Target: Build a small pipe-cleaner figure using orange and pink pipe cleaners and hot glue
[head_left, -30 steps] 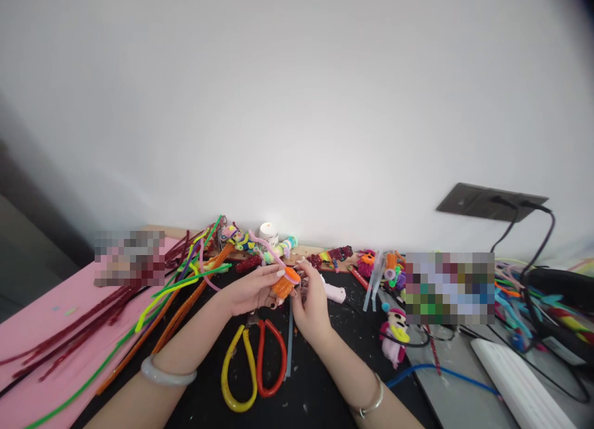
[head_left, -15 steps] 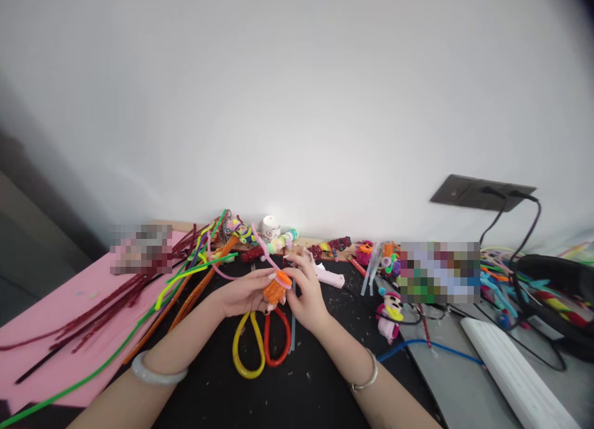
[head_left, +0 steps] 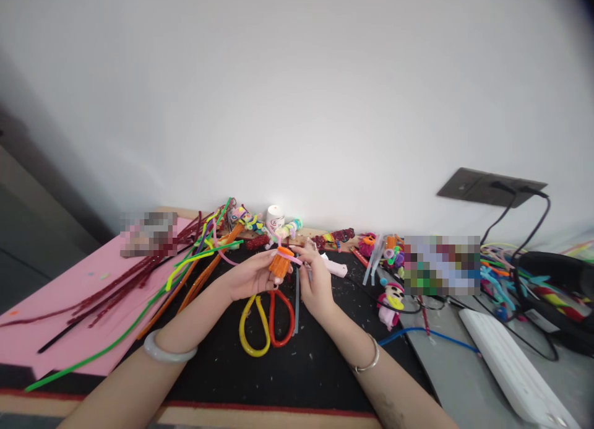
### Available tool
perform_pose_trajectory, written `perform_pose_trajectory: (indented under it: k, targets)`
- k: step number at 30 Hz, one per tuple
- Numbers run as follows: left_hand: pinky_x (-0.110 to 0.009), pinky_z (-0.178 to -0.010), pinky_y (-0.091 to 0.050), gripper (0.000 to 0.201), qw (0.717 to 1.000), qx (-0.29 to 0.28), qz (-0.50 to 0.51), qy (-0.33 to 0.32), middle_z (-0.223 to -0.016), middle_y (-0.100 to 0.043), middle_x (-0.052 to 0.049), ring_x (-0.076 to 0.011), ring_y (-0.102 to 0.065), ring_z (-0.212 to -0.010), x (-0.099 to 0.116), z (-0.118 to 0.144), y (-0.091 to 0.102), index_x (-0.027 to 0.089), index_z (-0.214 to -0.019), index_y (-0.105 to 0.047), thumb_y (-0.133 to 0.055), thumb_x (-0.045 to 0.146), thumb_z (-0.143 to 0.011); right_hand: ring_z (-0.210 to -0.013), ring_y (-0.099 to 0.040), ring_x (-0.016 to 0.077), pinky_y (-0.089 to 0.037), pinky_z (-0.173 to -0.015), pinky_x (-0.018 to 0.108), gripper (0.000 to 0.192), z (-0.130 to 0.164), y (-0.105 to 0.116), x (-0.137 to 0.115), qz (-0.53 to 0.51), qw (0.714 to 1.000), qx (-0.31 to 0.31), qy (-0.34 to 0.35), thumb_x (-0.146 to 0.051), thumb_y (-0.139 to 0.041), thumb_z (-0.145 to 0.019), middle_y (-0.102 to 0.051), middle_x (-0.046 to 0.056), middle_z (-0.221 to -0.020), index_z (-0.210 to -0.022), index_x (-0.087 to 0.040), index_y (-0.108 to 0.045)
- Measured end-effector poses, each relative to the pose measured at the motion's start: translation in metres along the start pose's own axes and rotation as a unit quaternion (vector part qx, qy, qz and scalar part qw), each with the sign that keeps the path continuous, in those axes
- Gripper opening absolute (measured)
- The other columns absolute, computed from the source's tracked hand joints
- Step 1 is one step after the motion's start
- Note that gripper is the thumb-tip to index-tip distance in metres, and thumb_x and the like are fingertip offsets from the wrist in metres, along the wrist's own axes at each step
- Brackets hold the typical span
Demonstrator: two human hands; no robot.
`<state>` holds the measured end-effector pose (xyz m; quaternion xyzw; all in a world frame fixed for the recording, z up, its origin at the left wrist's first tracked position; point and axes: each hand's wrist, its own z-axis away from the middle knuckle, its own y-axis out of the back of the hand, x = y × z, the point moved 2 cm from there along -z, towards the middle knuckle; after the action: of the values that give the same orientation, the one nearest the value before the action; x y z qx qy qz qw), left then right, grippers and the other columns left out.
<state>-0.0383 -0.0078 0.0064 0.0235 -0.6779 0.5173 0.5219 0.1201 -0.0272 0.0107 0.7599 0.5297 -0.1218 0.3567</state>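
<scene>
My left hand (head_left: 250, 275) holds a small orange pipe-cleaner bundle (head_left: 280, 265) upright above the black mat (head_left: 297, 367). A pink pipe cleaner (head_left: 290, 256) is wound around the bundle's top, and my right hand (head_left: 316, 280) pinches the pink strand just to the right of the bundle. Both hands hover over scissors with one yellow and one red handle loop (head_left: 266, 324), lying on the mat right below them. A white glue gun (head_left: 335, 268) lies just behind my right hand.
Long pipe cleaners in red, green, orange and yellow (head_left: 153, 286) spread over a pink sheet (head_left: 60, 293) at the left. Small craft figures (head_left: 390, 296) and scraps line the back. A white keyboard (head_left: 510, 361), black cables and a wall socket (head_left: 492, 186) are at the right.
The orange bundle has turned from tilted to upright in my left hand, and my right hand has shifted along the pink strand. The camera has tipped down a little, showing the table's front edge.
</scene>
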Motion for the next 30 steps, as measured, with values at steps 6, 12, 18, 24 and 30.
perform_pose_trajectory:
  k: [6, 12, 18, 24, 30]
  targets:
    - [-0.023, -0.059, -0.051, 0.023, 0.999, 0.018, 0.040, 0.008, -0.086, -0.063, -0.006, -0.0119, -0.062, -0.064, -0.001, -0.001, -0.003, 0.016, -0.101, -0.057, -0.052, 0.029, -0.084, -0.092, -0.055, 0.0195, -0.044, -0.082, 0.037, 0.020, 0.003, 0.000, 0.002, 0.020, 0.999, 0.009, -0.025, -0.010, -0.040, -0.084, -0.060, 0.008, -0.095, -0.097, -0.020, -0.052]
    - [-0.018, -0.055, -0.045, 0.038, 0.992, 0.059, -0.016, -0.111, -0.089, -0.061, -0.003, -0.0091, -0.058, -0.066, -0.003, -0.005, -0.012, 0.020, -0.105, -0.054, -0.067, 0.030, -0.072, -0.078, -0.056, 0.0187, -0.044, -0.072, 0.032, 0.016, 0.003, 0.002, 0.007, 0.047, 0.996, 0.009, -0.072, -0.014, -0.040, -0.086, -0.061, 0.006, -0.086, -0.094, -0.018, -0.054]
    - [-0.026, -0.075, -0.047, 0.044, 0.948, 0.157, -0.171, -0.217, -0.089, -0.062, -0.002, -0.0122, -0.060, -0.081, -0.009, -0.010, -0.015, 0.018, -0.100, -0.048, -0.072, 0.013, -0.063, -0.073, -0.058, 0.0181, -0.045, -0.066, 0.030, 0.014, 0.006, -0.002, 0.013, 0.033, 0.994, -0.003, -0.109, -0.017, -0.042, -0.086, -0.062, 0.006, -0.083, -0.093, -0.019, -0.054]
    - [-0.032, -0.082, -0.047, 0.040, 0.885, 0.217, -0.281, -0.301, -0.098, -0.061, -0.006, -0.0158, -0.060, -0.090, -0.010, -0.007, -0.018, 0.019, -0.107, -0.044, -0.065, 0.020, -0.072, -0.067, -0.058, 0.0169, -0.044, -0.063, 0.028, 0.015, 0.006, -0.003, 0.014, 0.032, 0.990, -0.010, -0.134, -0.019, -0.042, -0.086, -0.062, 0.003, -0.074, -0.092, -0.018, -0.056]
    - [-0.033, -0.089, -0.045, 0.035, 0.855, 0.245, -0.334, -0.313, -0.111, -0.059, -0.008, -0.0198, -0.055, -0.105, -0.012, -0.003, -0.022, 0.018, -0.109, -0.051, -0.061, 0.025, -0.076, -0.059, -0.055, 0.0151, -0.042, -0.058, 0.026, 0.015, 0.003, -0.002, 0.006, 0.036, 0.991, -0.016, -0.126, -0.019, -0.042, -0.086, -0.062, 0.002, -0.069, -0.089, -0.017, -0.057]
